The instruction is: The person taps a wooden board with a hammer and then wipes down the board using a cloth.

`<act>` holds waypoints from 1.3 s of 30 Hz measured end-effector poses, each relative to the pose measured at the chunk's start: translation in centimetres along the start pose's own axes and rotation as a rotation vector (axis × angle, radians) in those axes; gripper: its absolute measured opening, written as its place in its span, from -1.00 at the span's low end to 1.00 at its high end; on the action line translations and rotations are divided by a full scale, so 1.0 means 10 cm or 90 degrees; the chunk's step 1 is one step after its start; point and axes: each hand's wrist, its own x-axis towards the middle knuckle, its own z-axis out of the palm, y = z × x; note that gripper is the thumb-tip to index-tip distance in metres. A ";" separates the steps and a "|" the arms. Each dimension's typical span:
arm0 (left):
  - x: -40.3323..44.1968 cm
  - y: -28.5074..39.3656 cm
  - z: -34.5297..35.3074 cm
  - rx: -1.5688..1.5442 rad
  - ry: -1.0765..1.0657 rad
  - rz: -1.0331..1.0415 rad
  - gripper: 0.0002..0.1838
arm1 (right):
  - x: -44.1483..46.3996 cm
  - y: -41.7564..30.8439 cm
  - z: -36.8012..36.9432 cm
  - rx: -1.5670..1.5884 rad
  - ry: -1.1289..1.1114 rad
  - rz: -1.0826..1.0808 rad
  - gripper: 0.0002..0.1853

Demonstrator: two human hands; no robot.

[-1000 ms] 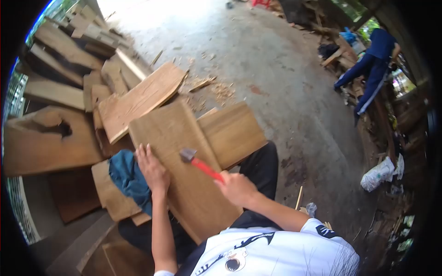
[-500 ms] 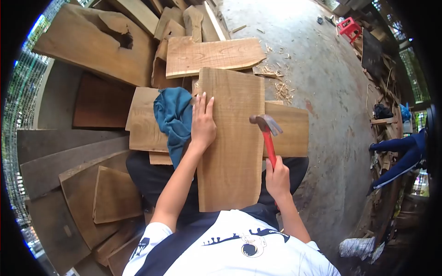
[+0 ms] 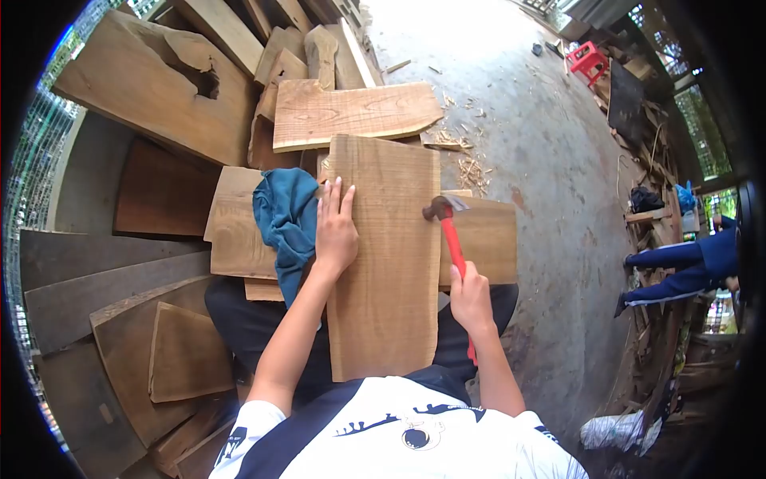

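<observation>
Shifted since a second ago: hammer, from above the middle of the board to its right edge. Board lies over dark trousers. Right hand: grip closed round hammer handle. Left hand: grip open, flat on board's left edge, beside blue cloth. Farther: red stool.

Washed-out far floor, black fisheye edges
</observation>
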 end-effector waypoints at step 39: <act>0.03 0.15 0.04 0.096 -0.002 -0.021 -0.52 | 0.50 0.24 -0.42 0.165 -0.004 -0.018 -0.65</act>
